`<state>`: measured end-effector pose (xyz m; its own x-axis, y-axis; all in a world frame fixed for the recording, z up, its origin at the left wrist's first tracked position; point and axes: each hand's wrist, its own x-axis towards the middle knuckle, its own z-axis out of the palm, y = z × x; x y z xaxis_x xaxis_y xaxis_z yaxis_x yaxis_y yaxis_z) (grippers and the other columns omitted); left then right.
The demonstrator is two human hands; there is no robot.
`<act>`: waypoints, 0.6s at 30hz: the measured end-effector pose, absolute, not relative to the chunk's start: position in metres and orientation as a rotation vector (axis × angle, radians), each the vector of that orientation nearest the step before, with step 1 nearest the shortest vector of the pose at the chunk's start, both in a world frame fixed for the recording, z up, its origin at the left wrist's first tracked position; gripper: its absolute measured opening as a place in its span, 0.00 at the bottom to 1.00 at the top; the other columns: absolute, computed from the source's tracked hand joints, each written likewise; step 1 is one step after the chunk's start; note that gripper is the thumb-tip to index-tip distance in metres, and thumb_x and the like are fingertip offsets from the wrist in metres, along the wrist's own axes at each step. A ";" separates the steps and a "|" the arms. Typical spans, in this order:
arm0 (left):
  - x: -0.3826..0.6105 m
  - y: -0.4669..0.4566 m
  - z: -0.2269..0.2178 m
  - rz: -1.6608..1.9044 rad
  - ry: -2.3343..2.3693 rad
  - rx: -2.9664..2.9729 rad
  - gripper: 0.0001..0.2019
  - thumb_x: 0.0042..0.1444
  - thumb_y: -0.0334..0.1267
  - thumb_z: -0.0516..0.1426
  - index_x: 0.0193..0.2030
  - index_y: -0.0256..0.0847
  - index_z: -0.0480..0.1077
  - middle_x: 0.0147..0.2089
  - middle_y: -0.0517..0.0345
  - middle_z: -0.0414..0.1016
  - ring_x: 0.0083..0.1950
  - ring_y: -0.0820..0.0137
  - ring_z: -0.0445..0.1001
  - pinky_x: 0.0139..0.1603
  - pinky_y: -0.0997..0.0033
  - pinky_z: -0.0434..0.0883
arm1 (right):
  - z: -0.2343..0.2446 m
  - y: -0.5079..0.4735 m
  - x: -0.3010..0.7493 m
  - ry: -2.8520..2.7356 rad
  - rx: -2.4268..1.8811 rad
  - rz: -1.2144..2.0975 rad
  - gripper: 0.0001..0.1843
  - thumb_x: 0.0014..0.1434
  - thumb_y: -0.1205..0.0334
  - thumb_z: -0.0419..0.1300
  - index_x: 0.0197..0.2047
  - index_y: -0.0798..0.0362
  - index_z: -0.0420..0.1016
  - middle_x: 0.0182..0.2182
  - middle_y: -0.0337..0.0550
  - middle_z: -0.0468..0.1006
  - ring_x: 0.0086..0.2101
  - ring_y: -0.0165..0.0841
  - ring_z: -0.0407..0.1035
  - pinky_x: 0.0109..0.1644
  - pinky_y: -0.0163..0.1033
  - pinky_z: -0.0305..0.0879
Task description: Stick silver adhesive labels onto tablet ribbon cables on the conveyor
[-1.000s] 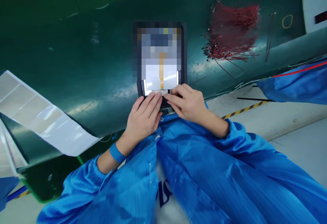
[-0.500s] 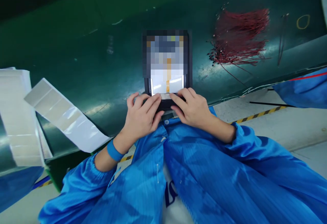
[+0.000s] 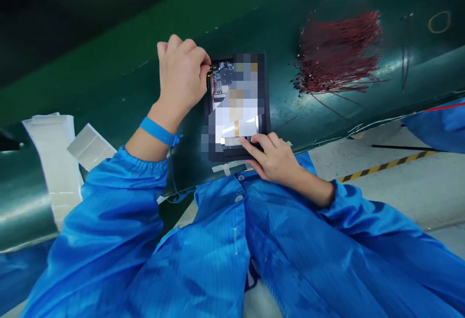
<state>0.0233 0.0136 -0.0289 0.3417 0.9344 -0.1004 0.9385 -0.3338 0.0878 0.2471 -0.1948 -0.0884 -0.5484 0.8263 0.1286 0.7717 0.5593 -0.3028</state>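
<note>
Left hand [image 3: 181,73]: knuckles up, fingers curled and bunched, tips down on the far left corner of the black-framed panel [image 3: 267,95]. Thumb tucked against forefinger there; impossible to tell whether anything is pinched between them. Blue wristband [image 3: 158,131] on that wrist, blue sleeve pushed up behind it.

Right hand [image 3: 274,156]: palm down, fingers stretched out flat and close together, pressed onto the near edge of the panel. Forefinger tip just touching the lower edge of the white sheet [image 3: 241,114]. Thumb not visible.

Panel lying flat on the green mat [image 3: 109,81], directly between the two hands, long side running from the right hand up to the left. Much of its face blurred out. Bare circuit parts showing right beside the left fingertips. Short orange strip [image 3: 236,128] on the white sheet, just beyond the right fingertips.

Pale tape scraps [image 3: 228,167] on the mat edge, just left of the right hand.

Bundle of red wires [image 3: 337,52] spread on the mat, beyond and to the right of the right hand, well apart from it.

White label strips [image 3: 54,163] well off to the left of the left forearm, partly behind the sleeve.

Another person's blue sleeve [image 3: 436,119] far out to the right of the right hand.
</note>
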 end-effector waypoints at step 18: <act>0.023 0.064 -0.020 -0.247 0.966 2.925 0.55 0.55 0.59 0.22 0.51 0.14 0.76 0.47 0.49 0.71 0.69 0.31 0.63 0.45 0.34 0.52 | -0.093 -0.191 0.253 -2.534 -1.303 0.433 0.30 0.75 0.50 0.54 0.74 0.54 0.69 0.54 0.58 0.76 0.50 0.47 0.64 0.43 0.46 0.68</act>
